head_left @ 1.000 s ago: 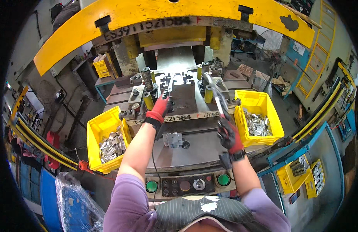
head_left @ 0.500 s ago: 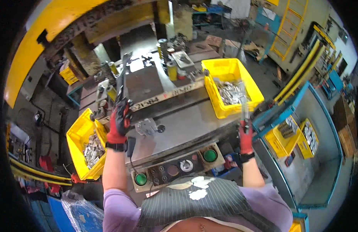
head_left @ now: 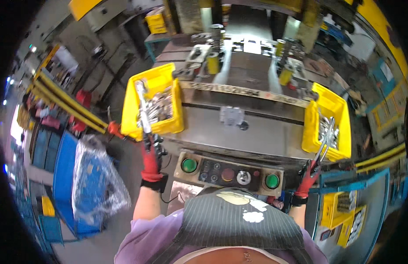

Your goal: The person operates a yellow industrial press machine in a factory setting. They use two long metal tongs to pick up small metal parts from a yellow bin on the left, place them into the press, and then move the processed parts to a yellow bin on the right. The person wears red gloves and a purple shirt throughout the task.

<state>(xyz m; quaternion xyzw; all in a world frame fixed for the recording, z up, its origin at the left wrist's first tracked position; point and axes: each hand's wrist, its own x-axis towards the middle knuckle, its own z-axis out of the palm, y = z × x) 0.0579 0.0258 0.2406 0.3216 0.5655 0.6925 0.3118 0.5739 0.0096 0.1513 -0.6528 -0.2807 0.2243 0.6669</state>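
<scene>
My left hand (head_left: 152, 160), in a black and red glove, is closed round long metal tongs (head_left: 145, 115). They reach over the left yellow bin (head_left: 129, 108), their tip above its heap of small metal parts (head_left: 162, 105). My right hand (head_left: 308, 176), gloved alike, grips a second pair of metal tongs (head_left: 323, 148). Their two slim arms reach into the right yellow bin (head_left: 345, 114), among more metal parts (head_left: 323, 127). Whether either pair pinches a part, I cannot make out. A grey metal fixture (head_left: 231, 115) with a dark round knob lies on the press bed between the bins.
Below the bed edge, a control panel (head_left: 227, 174) carries two green buttons (head_left: 189, 165). The press die (head_left: 248, 66) with its guide posts stands behind. A plastic-wrapped blue object (head_left: 96, 185) is at left; a blue-framed cart (head_left: 371, 211) with yellow bins stands at lower right.
The view has turned left. The left tongs, earlier pointing toward the die, are now over the left bin. The right tongs remain at the right bin.
</scene>
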